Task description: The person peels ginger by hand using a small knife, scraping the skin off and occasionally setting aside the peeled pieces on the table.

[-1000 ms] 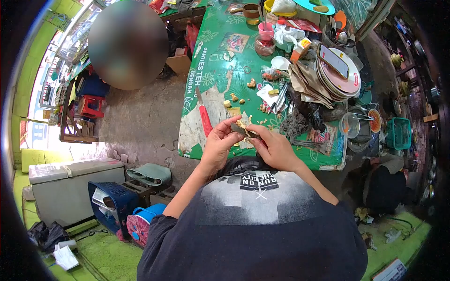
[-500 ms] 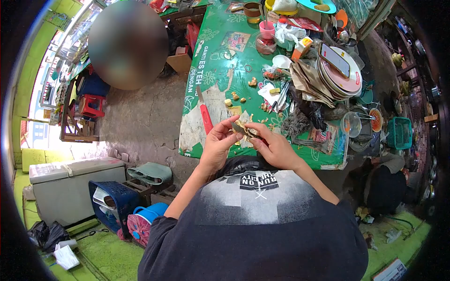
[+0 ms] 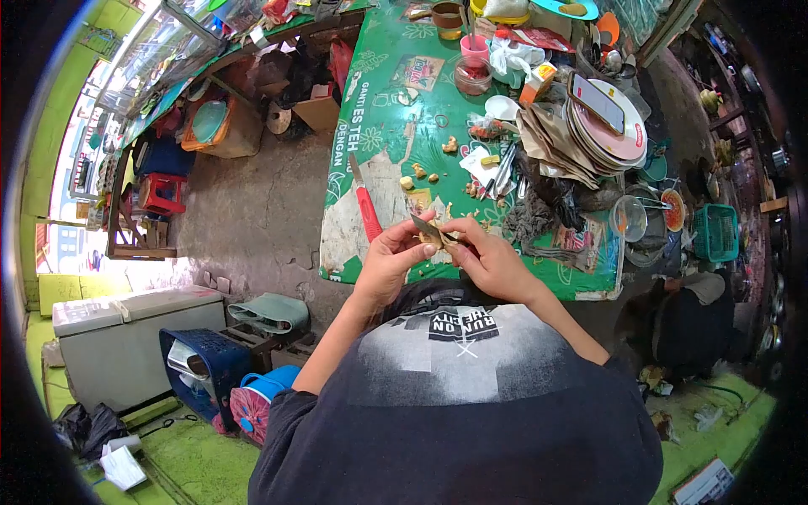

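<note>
1. Left hand (image 3: 391, 259) and right hand (image 3: 488, 265) are seen, in the head view, close together over the near edge of the bench (image 3: 551, 282), toward its near-left corner. By the left, a pale piece (image 3: 433, 239) is pinched narrowly between thumb and fingers; by the right, a dark blade (image 3: 425, 225) is held, its grip end hidden in the fingers.

2. In that same view the trimming of the piece appears to be the step in hand. It would be done well with the blade laid shallow and only thin slivers taken. The left fingertips are best tucked out of the edge's path, since the blade's tip end is very near the left index finger. Both wrists should be kept steady, and the piece turned by small amounts.

3. By the blade, a slant is shown: its long axis is run from the right hand toward the bench's far-left corner, tip leading. How the pale piece's long axis lies cannot be told, as it is largely covered by the fingers.

4. Near the bench's left edge, a red-handled knife (image 3: 367, 212) is laid, its tip pointed toward the far edge.
</note>
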Action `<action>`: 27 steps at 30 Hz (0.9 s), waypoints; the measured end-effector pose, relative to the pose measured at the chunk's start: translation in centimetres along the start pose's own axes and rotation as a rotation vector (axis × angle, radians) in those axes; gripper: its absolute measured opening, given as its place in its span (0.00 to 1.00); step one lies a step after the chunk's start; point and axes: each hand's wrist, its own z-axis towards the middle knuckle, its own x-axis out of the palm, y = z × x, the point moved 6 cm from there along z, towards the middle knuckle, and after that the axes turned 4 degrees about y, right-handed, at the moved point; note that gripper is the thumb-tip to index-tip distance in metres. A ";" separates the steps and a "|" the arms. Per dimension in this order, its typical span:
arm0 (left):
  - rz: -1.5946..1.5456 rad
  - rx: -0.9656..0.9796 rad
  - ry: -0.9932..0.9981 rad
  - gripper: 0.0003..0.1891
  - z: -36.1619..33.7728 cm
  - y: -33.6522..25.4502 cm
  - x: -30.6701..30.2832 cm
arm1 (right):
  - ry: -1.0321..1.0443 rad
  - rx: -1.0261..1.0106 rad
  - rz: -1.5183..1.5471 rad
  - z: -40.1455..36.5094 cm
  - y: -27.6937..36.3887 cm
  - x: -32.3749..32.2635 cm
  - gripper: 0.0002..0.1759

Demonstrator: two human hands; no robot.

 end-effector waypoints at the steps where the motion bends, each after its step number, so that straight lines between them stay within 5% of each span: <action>1: 0.003 -0.006 0.012 0.26 -0.1 0.1 0.0 | 0.001 -0.002 0.000 0.0 0.0 -0.1 0.19; 19: -0.103 -0.117 0.123 0.24 -0.6 0.5 0.0 | -0.002 -0.019 -0.035 -0.4 0.7 -0.4 0.17; 27: -0.336 -0.170 0.140 0.27 -0.8 1.4 -0.1 | 0.119 0.000 0.163 -0.4 0.8 -0.5 0.24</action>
